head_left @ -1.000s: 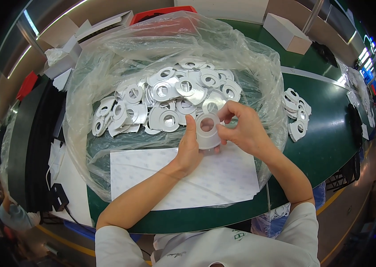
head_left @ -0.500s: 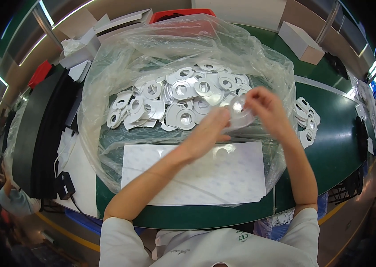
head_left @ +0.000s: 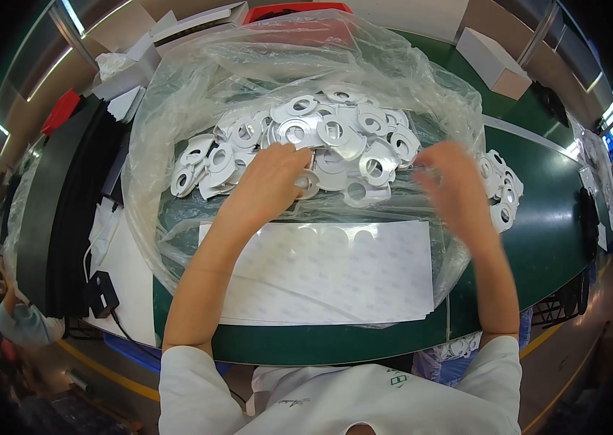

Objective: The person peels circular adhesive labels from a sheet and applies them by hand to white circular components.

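A heap of white, flat ring-shaped parts point(head_left: 332, 132), each with a round hole and a wider tab, lies on a clear plastic sheet point(head_left: 198, 80). My left hand point(head_left: 267, 181) reaches into the heap's front. Its fingers are curled on one white ring-shaped part point(head_left: 309, 184), and its palm hides some of the parts below. Just past the heap's right side, my right hand point(head_left: 455, 181) hovers over the plastic, smeared by motion, so its grip is unclear. Between my hands, one ring-shaped part point(head_left: 366, 193) lies at the heap's front edge.
A stack of white sheets point(head_left: 328, 283) lies in front of the heap on the green table point(head_left: 545, 217). More ring parts point(head_left: 503, 192) sit beyond the plastic at right. A white box point(head_left: 493, 64), a red bin point(head_left: 295, 10) and a black adapter point(head_left: 102, 291) stand around.
My hands were together around a ring-shaped part at the heap's right front. They have parted: the left moved left onto the heap, the right moved slightly right, no longer at that part.
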### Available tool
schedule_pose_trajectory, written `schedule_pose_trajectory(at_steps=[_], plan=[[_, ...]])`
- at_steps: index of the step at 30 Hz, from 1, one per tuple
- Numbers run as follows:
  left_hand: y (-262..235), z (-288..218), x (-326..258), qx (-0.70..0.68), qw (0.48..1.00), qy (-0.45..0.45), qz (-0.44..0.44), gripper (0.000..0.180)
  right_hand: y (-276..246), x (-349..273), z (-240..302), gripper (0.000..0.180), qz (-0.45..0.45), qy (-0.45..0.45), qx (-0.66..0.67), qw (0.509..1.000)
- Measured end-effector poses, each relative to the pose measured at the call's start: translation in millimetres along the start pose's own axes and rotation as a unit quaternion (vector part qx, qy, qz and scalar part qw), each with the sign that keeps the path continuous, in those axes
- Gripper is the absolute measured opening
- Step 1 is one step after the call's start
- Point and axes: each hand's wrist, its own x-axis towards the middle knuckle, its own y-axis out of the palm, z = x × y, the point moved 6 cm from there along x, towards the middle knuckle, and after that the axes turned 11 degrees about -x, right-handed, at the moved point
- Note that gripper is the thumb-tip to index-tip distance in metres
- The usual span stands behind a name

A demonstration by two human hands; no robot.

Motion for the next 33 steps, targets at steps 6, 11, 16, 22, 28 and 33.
schedule_pose_trajectory(at_steps=[6,11,16,22,28,33], plan=[[-4.0,-17.6,20.1,-0.229,0.967,-0.109,0.025,0.028,45.1,-45.0,104.2,0.032,0.3,-0.123,0.171,0.93],[45.6,-57.5,7.9,-0.775,0.606,-0.179,-0.024,0.041,50.1,-44.5,91.7,0.042,0.354,-0.106,0.135,0.919],[93.8,-48.8,3.6,-0.856,0.466,-0.215,-0.058,0.051,54.6,-42.5,82.2,0.042,0.351,-0.109,0.172,0.914],[105.0,-44.4,2.6,-0.884,0.418,-0.209,-0.004,0.062,45.6,-46.5,89.1,0.032,0.326,-0.126,0.172,0.921],[106.3,-41.9,3.9,-0.882,0.415,-0.221,-0.006,0.064,22.9,-58.2,118.6,0.021,0.287,-0.238,0.014,0.928],[107.6,-43.7,4.9,-0.872,0.435,-0.224,0.0,0.064,-17.2,-50.6,125.0,0.015,0.263,-0.295,0.133,0.909]])
